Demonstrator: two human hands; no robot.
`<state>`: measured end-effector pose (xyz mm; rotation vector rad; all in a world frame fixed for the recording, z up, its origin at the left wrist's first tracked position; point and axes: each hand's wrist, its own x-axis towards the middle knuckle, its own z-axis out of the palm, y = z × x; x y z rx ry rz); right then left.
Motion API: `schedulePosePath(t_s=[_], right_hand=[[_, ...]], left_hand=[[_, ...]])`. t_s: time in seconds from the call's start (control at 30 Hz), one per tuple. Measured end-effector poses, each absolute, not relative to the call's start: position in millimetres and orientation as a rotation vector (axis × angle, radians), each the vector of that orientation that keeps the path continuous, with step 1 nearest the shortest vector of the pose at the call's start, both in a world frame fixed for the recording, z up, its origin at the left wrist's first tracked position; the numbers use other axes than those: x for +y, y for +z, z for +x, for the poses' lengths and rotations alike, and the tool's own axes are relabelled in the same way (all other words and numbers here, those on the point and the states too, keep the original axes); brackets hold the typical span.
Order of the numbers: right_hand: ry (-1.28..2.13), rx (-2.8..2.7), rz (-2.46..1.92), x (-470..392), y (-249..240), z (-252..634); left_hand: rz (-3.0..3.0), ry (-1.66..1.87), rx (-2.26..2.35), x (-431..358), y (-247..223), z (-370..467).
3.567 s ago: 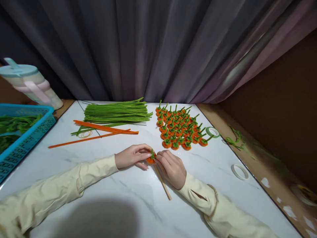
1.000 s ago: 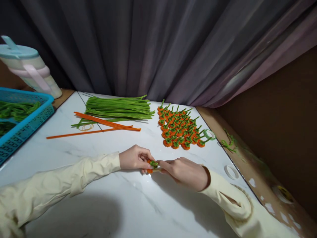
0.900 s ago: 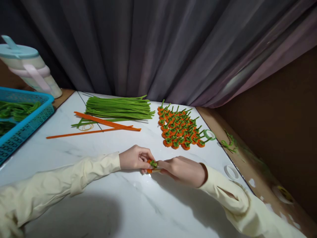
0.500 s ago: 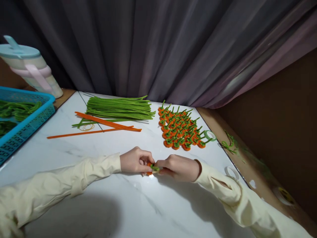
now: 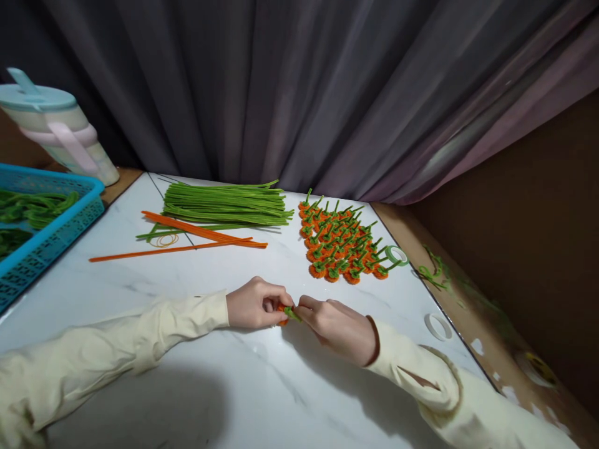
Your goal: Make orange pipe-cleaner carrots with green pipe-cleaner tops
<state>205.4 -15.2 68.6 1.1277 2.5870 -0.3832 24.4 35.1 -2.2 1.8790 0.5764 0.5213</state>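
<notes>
My left hand [image 5: 256, 303] pinches a small orange-and-green pipe-cleaner piece [image 5: 282, 316] low over the white table, its orange part mostly hidden by the fingers. From the right, my right hand [image 5: 337, 325] has its thumb and fingers closed on the green end of that piece, which points toward it. Beyond my hands stand several finished-looking orange pipe-cleaner balls with green tops and stems [image 5: 332, 249], set close together. A thick bundle of green pipe cleaners [image 5: 224, 204] lies at the back, with orange pipe cleaners [image 5: 201, 228] in front.
A blue basket [image 5: 70, 209] with green pipe-cleaner pieces stands at the left, near a tumbler [image 5: 65, 134]. Green tape [image 5: 397, 255] and a white tape roll [image 5: 438, 327] lie at the right. Thin rubber bands [image 5: 167, 240] lie by the orange strands. A dark curtain [image 5: 243, 87] hangs behind.
My right hand has turned and its wrist has dropped slightly, fingers still at the green end. The white tape roll now shows fully beside the sleeve. My left hand is nearly still.
</notes>
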Motion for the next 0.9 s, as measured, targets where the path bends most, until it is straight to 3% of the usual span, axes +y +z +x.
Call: schedulePosePath(t_s=[0.9], right_hand=[[0.076, 2.665, 1.604, -44.5, 22.6, 197.3]], left_hand=[[2.174, 0.948, 0.693, 23.7, -3.4, 28.4]])
